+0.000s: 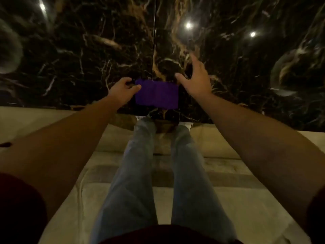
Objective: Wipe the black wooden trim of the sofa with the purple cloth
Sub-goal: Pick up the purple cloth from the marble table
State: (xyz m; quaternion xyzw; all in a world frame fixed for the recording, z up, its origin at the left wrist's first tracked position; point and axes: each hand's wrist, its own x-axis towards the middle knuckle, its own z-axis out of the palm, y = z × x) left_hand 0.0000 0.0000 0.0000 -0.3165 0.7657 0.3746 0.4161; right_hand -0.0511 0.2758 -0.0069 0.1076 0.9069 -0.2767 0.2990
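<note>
Left hand [123, 89] seemingly pinches purple cloth [157, 94].

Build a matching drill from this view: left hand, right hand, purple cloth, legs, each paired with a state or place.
Things:
1. left hand
2. right hand
3. purple cloth
4. legs in jeans

States:
A. spread out flat, held at one edge
B. fingers open, off the cloth
C. pinching the cloth's edge
D. stretched along the beige cushion

Pairs: 1-C, 2-B, 3-A, 4-D

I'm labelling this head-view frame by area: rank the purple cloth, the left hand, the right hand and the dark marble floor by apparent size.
1. Dark marble floor, by far.
2. Purple cloth.
3. Right hand and left hand: similar; the right only looks bigger because its fingers are spread.
</note>
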